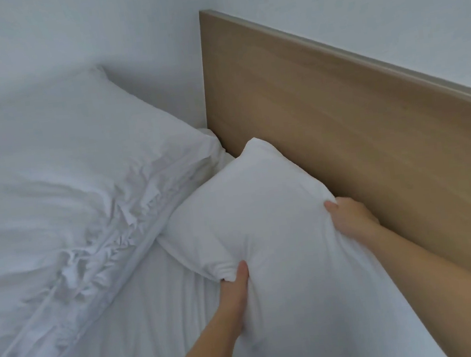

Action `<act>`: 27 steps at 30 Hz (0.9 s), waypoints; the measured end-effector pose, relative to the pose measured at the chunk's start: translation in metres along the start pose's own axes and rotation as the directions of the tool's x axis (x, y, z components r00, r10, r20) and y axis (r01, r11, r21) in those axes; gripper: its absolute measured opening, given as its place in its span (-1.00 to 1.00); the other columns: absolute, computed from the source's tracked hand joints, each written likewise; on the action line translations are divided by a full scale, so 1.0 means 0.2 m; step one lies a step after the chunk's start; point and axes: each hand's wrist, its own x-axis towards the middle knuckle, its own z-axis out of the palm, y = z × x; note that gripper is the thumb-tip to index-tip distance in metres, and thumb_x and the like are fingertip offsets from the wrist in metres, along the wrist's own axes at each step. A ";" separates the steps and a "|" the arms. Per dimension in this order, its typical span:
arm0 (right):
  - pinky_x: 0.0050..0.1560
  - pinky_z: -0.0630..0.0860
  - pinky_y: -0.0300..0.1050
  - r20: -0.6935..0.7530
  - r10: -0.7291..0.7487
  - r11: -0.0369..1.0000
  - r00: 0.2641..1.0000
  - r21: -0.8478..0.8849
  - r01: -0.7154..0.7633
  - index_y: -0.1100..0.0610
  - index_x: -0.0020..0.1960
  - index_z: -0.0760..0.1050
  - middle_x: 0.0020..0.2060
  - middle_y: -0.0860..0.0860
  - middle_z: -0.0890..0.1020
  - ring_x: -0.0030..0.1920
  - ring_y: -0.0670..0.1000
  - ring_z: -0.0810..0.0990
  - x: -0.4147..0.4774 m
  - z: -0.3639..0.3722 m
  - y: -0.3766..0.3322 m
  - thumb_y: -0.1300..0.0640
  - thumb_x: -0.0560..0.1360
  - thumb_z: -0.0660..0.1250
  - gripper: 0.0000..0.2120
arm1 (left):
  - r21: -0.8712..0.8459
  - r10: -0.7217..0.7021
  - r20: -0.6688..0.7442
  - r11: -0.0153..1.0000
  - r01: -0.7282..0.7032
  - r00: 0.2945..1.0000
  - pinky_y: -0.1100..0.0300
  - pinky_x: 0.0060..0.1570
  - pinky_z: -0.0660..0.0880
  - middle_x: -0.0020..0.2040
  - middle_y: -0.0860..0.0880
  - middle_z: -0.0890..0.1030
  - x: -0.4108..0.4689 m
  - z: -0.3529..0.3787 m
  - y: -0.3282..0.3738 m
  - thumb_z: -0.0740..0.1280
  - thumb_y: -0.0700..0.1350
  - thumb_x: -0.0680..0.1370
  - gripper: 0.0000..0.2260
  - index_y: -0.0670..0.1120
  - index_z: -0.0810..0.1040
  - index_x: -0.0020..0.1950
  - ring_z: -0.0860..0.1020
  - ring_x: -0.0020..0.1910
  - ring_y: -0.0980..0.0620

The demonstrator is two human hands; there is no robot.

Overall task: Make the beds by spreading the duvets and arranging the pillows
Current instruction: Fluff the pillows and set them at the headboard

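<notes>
Both my bare forearms reach forward from the lower right. My left hand (235,286) grips the pillow (261,202) at its near side, thumb up over a gathered fold, fingers hidden beneath. My right hand (350,217), farther out toward the head edge of the bed (145,323), pinches the cloth, thumb on top.

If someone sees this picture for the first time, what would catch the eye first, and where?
The left hand and the right hand grip a white pillow at the centre, close to the wooden headboard on the right. At the upper left a second pillow lies flat, and a wrinkled duvet is bunched in folds below it.
</notes>
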 end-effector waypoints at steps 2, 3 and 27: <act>-0.02 0.45 -0.01 -0.068 -0.039 0.999 0.997 -0.029 0.037 0.07 0.06 0.49 0.01 0.06 0.59 -0.02 0.12 0.53 -0.02 -0.08 0.02 -0.13 0.64 -0.03 -0.60 | -0.002 0.073 -0.012 0.997 -0.073 0.997 0.02 0.41 0.30 0.43 -0.06 0.41 -0.04 0.04 0.00 0.25 0.13 0.59 -0.45 -0.09 0.27 0.51 0.41 0.37 -0.07; -0.05 0.44 -0.02 -0.101 -0.055 0.998 0.993 -0.031 0.052 0.08 0.01 0.48 -0.03 0.05 0.59 -0.05 0.12 0.52 -0.03 -0.12 0.02 -0.13 0.64 -0.04 -0.60 | -0.007 0.099 -0.029 0.995 -0.099 0.995 0.02 0.41 0.31 0.42 -0.07 0.42 -0.06 0.04 0.01 0.26 0.11 0.59 -0.46 -0.11 0.29 0.50 0.42 0.36 -0.07; 0.04 0.39 0.03 -0.466 -0.193 0.964 0.863 -0.256 0.078 0.14 0.10 0.52 0.13 0.18 0.57 0.17 0.22 0.52 -0.43 -0.88 -0.70 -0.04 0.64 0.00 -0.62 | 0.108 0.272 0.051 0.955 -0.276 0.961 0.11 0.31 0.30 0.45 -0.15 0.36 -0.37 -0.02 0.75 0.16 0.12 0.63 -0.42 -0.23 0.20 0.52 0.36 0.40 -0.12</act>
